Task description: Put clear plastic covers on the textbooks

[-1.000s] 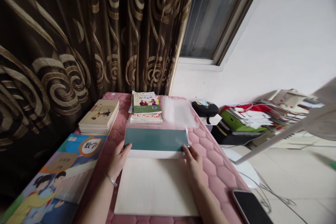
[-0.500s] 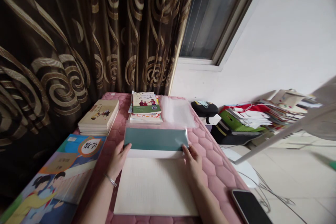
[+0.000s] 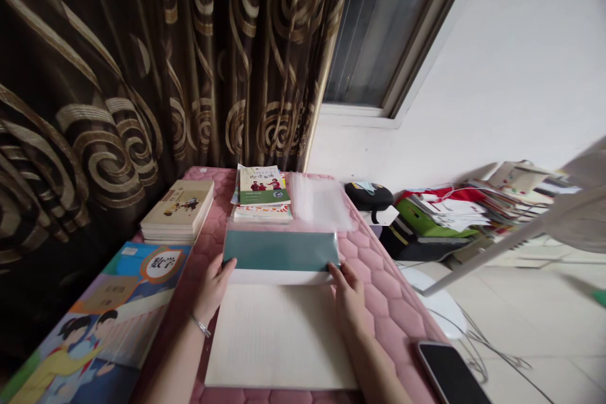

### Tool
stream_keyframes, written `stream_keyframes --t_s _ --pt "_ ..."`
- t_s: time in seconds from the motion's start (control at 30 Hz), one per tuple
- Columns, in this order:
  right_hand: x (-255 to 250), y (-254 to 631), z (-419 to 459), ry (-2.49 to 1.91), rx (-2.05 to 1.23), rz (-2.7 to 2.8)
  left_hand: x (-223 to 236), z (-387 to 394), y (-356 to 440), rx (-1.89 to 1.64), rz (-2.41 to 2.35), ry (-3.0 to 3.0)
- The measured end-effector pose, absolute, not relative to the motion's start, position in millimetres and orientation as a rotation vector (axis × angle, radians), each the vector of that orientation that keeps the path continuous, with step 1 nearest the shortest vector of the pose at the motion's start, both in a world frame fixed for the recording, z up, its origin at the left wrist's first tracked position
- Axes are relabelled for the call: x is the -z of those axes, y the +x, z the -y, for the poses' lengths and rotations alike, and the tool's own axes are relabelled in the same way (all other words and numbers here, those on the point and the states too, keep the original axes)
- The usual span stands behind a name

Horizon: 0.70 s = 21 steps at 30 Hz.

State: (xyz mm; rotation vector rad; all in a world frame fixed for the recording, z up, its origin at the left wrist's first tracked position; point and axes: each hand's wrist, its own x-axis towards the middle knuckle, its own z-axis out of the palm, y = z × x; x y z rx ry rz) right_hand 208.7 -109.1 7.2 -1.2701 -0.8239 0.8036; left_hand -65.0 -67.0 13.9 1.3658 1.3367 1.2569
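In the head view a book (image 3: pixel 279 338) lies in front of me with a pale page facing up. Its teal and white cover (image 3: pixel 281 251) spreads out beyond the page, with clear plastic (image 3: pixel 303 226) showing past its far edge. My left hand (image 3: pixel 214 287) grips the left edge of this cover, thumb on top. On the opposite edge my right hand (image 3: pixel 349 290) pinches it in the same way. The fingers under the cover are hidden.
Several clear plastic sleeves (image 3: pixel 322 202) lie beyond, beside a small book pile (image 3: pixel 262 192). Left are stacked beige books (image 3: pixel 177 211) and a blue maths textbook (image 3: pixel 113 328). A phone (image 3: pixel 452 372) rests by the right edge of the pink quilted surface (image 3: pixel 398 303). A white fan (image 3: pixel 502 246) stands right.
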Motion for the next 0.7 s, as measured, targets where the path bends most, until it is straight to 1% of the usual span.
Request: stream_keyframes --t_s 0.7 --pt "-6.1 207.7 107.1 -1.265 -0.818 0.786 -22.3 69.7 -62.3 -1.277 -1.310 1.356"
